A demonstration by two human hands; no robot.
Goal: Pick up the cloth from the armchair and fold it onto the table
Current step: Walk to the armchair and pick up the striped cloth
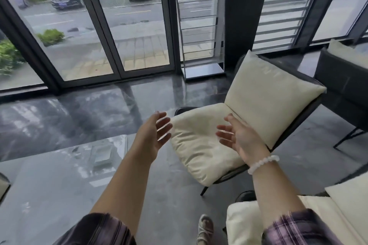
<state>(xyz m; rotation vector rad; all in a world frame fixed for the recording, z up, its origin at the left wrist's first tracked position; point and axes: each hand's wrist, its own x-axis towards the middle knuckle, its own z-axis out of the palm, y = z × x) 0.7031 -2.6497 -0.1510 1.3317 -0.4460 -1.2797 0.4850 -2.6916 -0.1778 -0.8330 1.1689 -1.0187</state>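
An armchair (258, 93) with cream cushions on a dark frame stands ahead and to the right. I see no separate cloth on its seat or back. My left hand (154, 135) is stretched out just left of the seat's front corner, fingers apart, palm facing right. My right hand (241, 137), with a white bead bracelet on the wrist, hovers over the seat cushion, fingers spread, palm facing left. Neither hand holds anything. The grey glossy table (59, 185) lies low at the left, below my left forearm.
A second cream-cushioned chair (318, 215) sits at the bottom right, and a dark sofa (342, 85) at the far right. A clear display rack (201, 32) stands against the glass wall. My sandalled foot (205, 226) rests on the dark glossy floor.
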